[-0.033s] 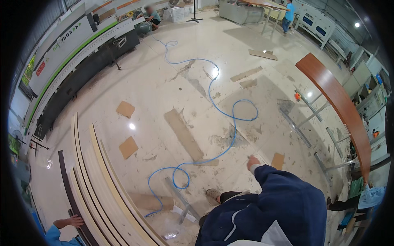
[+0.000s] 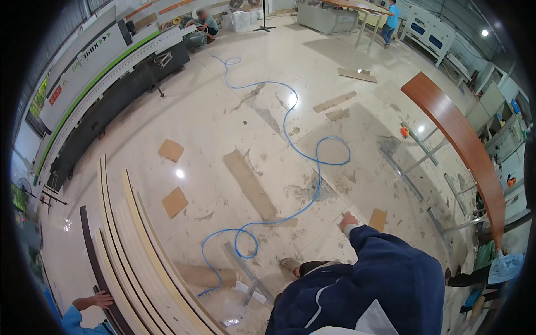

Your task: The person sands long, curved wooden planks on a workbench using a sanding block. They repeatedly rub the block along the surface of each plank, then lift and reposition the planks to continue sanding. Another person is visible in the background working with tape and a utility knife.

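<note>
Out over the tiled floor reaches my right hand (image 2: 349,219), at the end of a navy jacket sleeve (image 2: 385,245). Its fingers look partly stretched out, and I see nothing held in them. Near it on the floor lies a small brown cardboard piece (image 2: 378,220). My left hand is out of the picture. A blue hose (image 2: 319,178) loops over the floor ahead of me. At lower left, another person's hand (image 2: 102,300) in a light blue sleeve rests on a dark brown strip (image 2: 92,245), beside several long pale wooden strips (image 2: 148,245).
A long reddish-brown board (image 2: 458,123) rests on metal stands at the right. Cardboard pieces (image 2: 248,184) are scattered over the floor. A metal stand leg (image 2: 240,262) is near my shoe (image 2: 289,266). A large machine (image 2: 95,84) stands at left; other people are farther back and at lower right.
My right hand and sleeve have shifted slightly to the right. The other person's hand stays on the dark strip.
</note>
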Motion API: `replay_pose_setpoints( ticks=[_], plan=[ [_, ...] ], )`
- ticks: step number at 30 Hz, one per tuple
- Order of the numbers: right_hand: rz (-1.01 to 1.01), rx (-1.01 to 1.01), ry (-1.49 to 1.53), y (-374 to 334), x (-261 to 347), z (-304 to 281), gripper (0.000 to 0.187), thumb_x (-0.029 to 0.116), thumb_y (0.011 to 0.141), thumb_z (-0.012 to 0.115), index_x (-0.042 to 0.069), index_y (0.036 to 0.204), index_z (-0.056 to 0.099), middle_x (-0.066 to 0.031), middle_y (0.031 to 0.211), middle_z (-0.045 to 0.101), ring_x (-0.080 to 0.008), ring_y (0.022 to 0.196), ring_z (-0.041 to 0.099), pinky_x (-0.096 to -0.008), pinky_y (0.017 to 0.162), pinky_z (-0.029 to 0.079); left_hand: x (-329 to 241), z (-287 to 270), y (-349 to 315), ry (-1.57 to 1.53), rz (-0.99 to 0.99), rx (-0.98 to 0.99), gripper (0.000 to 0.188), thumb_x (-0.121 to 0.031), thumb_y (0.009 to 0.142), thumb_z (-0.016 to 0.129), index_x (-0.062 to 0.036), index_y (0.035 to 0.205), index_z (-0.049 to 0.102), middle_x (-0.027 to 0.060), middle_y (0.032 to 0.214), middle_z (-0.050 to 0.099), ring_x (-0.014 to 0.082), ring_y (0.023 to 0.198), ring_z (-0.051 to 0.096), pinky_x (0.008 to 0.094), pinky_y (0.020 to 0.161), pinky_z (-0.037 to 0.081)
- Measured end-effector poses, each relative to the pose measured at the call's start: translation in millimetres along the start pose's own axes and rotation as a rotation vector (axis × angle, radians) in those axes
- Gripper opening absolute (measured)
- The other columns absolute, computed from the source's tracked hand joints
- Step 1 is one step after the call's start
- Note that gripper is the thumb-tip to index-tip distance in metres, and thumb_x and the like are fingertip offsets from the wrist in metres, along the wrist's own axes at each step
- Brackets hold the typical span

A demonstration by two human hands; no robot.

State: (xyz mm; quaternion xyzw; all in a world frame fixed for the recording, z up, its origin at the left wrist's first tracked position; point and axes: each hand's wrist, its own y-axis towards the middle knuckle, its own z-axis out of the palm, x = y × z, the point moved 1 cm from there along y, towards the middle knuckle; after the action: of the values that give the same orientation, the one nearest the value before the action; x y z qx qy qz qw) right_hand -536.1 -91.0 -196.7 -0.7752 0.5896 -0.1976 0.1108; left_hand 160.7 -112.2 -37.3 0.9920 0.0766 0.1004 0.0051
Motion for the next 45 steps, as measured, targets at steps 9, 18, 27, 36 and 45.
replay_pose_setpoints(
  ticks=[9,18,27,36,45],
  plan=[
    [-0.319,0.171,0.083,-30.4,33.3,39.6,0.027,0.018,0.090,0.047,-0.003,0.105,0.058,-0.0296,0.102,0.065,-0.0459,0.099,0.063,-0.0523,0.085,0.050,-3.7,7.0,-5.0,-0.161,-0.081,-0.026,0.072,-0.055,0.096,0.042,0.0050,0.137,0.046,0.0235,0.141,0.047,0.0370,0.136,0.038,0.0464,0.114,0.028],
    [-0.588,0.194,0.210,-91.5,81.1,10.8,0.026,0.019,0.092,0.045,-0.001,0.104,0.056,-0.0286,0.097,0.066,-0.0461,0.094,0.063,-0.0533,0.082,0.049,-2.9,-7.2,-8.7,-0.157,-0.082,0.086,0.070,-0.051,0.099,0.037,0.0078,0.136,0.045,0.0246,0.141,0.047,0.0380,0.135,0.038,0.0431,0.114,0.030],
    [-0.351,0.124,0.031,-69.0,-39.3,1.3,0.025,0.020,0.094,0.046,0.000,0.103,0.058,-0.0278,0.095,0.066,-0.0452,0.093,0.064,-0.0518,0.080,0.051,-8.5,-17.7,-7.9,-0.171,-0.090,0.101,0.072,-0.054,0.099,0.039,0.0072,0.137,0.045,0.0228,0.141,0.048,0.0365,0.135,0.039,0.0401,0.114,0.030],
    [-0.519,0.178,0.057,-82.8,-17.6,-3.1,0.032,0.032,0.097,0.047,0.002,0.101,0.060,-0.0230,0.099,0.067,-0.0421,0.098,0.063,-0.0493,0.084,0.049,0.3,14.7,-17.8,-0.300,-0.298,0.081,0.068,-0.052,0.097,0.045,-0.0057,0.146,0.038,0.0135,0.154,0.033,0.0297,0.144,0.026,0.0445,0.117,0.023],
    [-0.584,0.168,0.072,-107.6,17.0,14.2,0.026,0.021,0.095,0.044,0.005,0.110,0.058,-0.0255,0.099,0.067,-0.0446,0.096,0.063,-0.0523,0.084,0.049,-22.4,6.9,-78.2,-0.132,-0.371,0.176,0.068,-0.044,0.100,0.040,-0.0073,0.154,0.018,0.0151,0.161,0.012,0.0294,0.149,0.010,0.0482,0.120,0.009]
  ],
)
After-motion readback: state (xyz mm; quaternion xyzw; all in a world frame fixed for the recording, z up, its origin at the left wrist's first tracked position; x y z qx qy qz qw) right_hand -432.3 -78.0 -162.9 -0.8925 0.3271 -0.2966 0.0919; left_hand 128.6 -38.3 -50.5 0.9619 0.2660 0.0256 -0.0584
